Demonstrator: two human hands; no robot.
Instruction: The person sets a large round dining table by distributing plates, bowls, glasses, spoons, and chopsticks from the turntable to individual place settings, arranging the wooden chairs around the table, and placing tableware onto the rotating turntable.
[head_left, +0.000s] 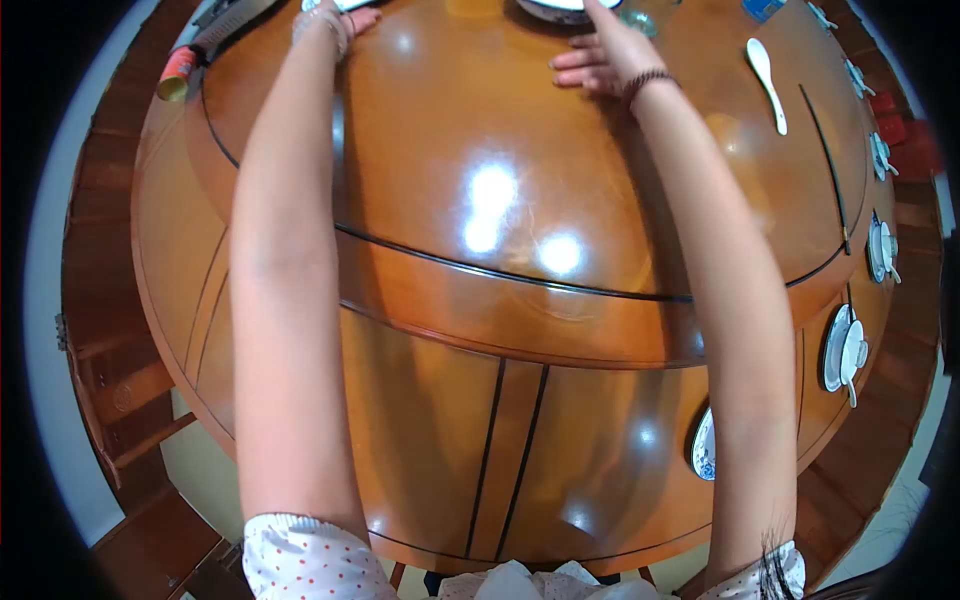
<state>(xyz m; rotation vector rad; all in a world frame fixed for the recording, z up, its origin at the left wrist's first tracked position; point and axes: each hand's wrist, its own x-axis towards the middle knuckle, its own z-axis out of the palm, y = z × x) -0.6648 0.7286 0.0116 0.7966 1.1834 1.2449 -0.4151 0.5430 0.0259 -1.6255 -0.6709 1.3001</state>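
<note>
Both my arms reach far forward over the round wooden table. At the top edge, my left hand [345, 20] has its fingers under the rim of a white dish [350, 4]; the thumb and most of the dish are cut off. My right hand [604, 62] is open, fingers stretched to the left and thumb pointing up. It is close to a white bowl with dark patterning [556, 11], partly out of view. A small greenish glass [640, 20] stands just right of that hand.
On the raised turntable [420, 180] lie a white spoon [766, 85] and a dark chopstick [826, 165]. A red can [176, 74] lies at left. Place settings [840, 345] line the right edge, and a patterned plate [704, 447] is half behind my right arm. Wooden chairs [125, 395] surround the table.
</note>
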